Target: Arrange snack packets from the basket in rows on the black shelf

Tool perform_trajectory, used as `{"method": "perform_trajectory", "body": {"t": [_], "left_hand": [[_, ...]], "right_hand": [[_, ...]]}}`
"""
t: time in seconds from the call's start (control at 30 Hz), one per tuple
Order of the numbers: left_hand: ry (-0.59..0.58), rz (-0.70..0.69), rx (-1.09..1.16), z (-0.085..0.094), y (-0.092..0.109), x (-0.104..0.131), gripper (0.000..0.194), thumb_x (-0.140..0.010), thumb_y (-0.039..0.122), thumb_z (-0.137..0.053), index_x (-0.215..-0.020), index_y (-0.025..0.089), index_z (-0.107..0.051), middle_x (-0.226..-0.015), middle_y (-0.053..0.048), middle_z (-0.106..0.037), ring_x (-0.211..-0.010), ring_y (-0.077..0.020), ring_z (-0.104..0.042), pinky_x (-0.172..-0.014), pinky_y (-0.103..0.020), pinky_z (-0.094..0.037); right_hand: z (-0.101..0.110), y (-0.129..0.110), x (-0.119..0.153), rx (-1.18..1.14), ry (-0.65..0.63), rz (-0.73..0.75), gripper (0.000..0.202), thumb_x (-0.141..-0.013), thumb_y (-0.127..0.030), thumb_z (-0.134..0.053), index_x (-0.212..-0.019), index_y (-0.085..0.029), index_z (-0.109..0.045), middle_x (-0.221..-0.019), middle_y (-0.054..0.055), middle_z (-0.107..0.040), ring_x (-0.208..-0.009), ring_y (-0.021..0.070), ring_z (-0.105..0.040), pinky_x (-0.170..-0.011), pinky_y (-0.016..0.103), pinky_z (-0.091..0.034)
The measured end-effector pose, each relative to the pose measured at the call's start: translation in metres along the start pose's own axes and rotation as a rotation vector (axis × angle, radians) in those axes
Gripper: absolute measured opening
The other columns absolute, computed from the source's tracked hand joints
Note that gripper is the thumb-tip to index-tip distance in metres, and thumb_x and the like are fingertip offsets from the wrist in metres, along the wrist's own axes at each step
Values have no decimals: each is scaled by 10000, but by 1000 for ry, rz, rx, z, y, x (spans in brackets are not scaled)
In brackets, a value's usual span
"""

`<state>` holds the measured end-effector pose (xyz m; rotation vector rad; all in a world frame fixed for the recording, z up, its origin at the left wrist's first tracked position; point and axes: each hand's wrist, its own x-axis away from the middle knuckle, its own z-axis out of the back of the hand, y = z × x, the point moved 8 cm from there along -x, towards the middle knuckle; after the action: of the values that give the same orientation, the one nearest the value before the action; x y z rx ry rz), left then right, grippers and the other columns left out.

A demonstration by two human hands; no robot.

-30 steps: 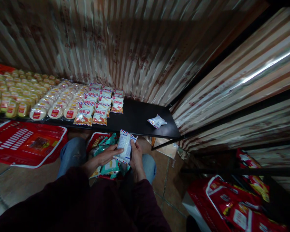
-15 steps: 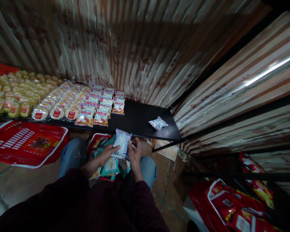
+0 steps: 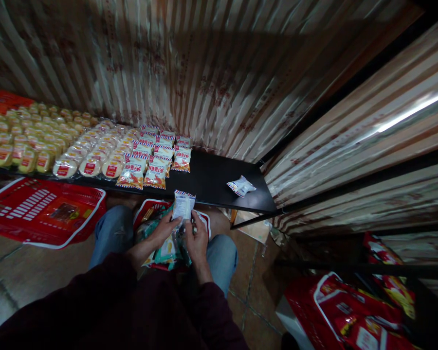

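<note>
Between my hands, a white snack packet [image 3: 183, 204] with a striped top edge shows its printed back. My left hand [image 3: 165, 229] grips its lower left side, and my right hand [image 3: 197, 235] pinches its lower right side. Several white and orange packets [image 3: 155, 171] stand in rows on the black shelf [image 3: 204, 182]. A single white packet [image 3: 241, 186] lies near the shelf's right end. Below my hands, a red basket [image 3: 143, 208] holds green packets [image 3: 167, 249].
Round wrapped cakes [image 3: 89, 166] and yellow packets [image 3: 27, 158] fill the shelf's left part. A large red basket [image 3: 29, 209] is on the floor at left. Red packages [image 3: 361, 311] and black rack bars are at lower right. Striped sheeting [image 3: 204, 73] hangs behind.
The packet in my hands has tilted back and moved slightly up. My right hand has shifted left and lower on it. The view has moved slightly.
</note>
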<state>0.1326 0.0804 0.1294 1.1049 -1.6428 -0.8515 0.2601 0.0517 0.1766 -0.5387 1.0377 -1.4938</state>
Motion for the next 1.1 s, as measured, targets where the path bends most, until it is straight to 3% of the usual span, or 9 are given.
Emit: {"method": "perform_trajectory", "body": {"t": [0.17, 0.37, 0.53, 0.7, 0.8, 0.9, 1.0, 1.1], "left_hand": [[-85, -110, -81, -12, 16, 10, 649, -734, 455, -621, -1307, 179, -497, -1385, -89, -500, -1287, -261, -438, -1094, -383, -299], [-83, -35, -42, -12, 9, 16, 672, -789, 525, -551, -1370, 208, -437, -1487, -56, -355, -1382, -258, -297, -1123, -405, -270], [-56, -66, -35, -8, 11, 17, 612, -817, 563, -516, -1315, 207, -508, -1478, -54, -375, -1390, -249, -281, -1117, -411, -287], [-91, -86, -14, -8, 13, 18, 575, -821, 553, -528, -1297, 231, -527, -1452, -59, -419, -1345, -260, -362, -1051, -396, -375], [-104, -97, -46, -8, 9, 15, 541, -834, 496, -531, -1307, 234, -516, -1435, -71, -440, -1302, -264, -414, -1008, -389, -409], [-94, -159, -105, -5, 11, 10, 499, -816, 407, -562, -1281, 226, -537, -1407, -79, -467, -1280, -259, -429, -1015, -388, -398], [-59, -255, -203, -1, 20, 4, 450, -789, 321, -573, -1230, 226, -578, -1370, -74, -497, -1267, -245, -434, -1054, -395, -353], [-18, -337, -307, 3, 32, 0, 424, -784, 276, -551, -1202, 224, -601, -1333, -77, -516, -1251, -234, -444, -1073, -392, -331]], "right_hand": [[-6, 4, 1, -138, -74, -153, 525, -871, -467, -488, -1314, -185, -497, -1275, 118, -582, -1177, 246, -534, -1005, 423, -409], [-13, 0, -1, -382, -147, -180, 596, -843, -454, -554, -1367, -205, -418, -1342, 88, -527, -1221, 223, -502, -1047, 383, -383], [-14, 4, 0, -374, -169, -240, 612, -782, -409, -641, -1334, -216, -459, -1261, 78, -586, -1143, 234, -548, -1015, 402, -411], [-9, 8, -4, -358, -123, -220, 529, -762, -349, -644, -1263, -218, -531, -1127, 62, -653, -1053, 233, -586, -940, 387, -460], [-10, 15, -8, -389, -120, -244, 485, -775, -338, -618, -1241, -222, -551, -1079, 62, -668, -1009, 229, -607, -905, 373, -476], [-13, 26, -12, -456, -109, -305, 504, -780, -344, -609, -1261, -218, -524, -1161, 72, -636, -1046, 222, -599, -925, 369, -463], [-17, 37, -17, -568, -66, -350, 555, -778, -378, -618, -1290, -221, -476, -1228, 84, -602, -1085, 217, -587, -924, 371, -467], [-22, 42, -23, -650, -56, -393, 540, -779, -405, -622, -1273, -246, -472, -1169, 69, -636, -1022, 206, -622, -880, 368, -494]]}}
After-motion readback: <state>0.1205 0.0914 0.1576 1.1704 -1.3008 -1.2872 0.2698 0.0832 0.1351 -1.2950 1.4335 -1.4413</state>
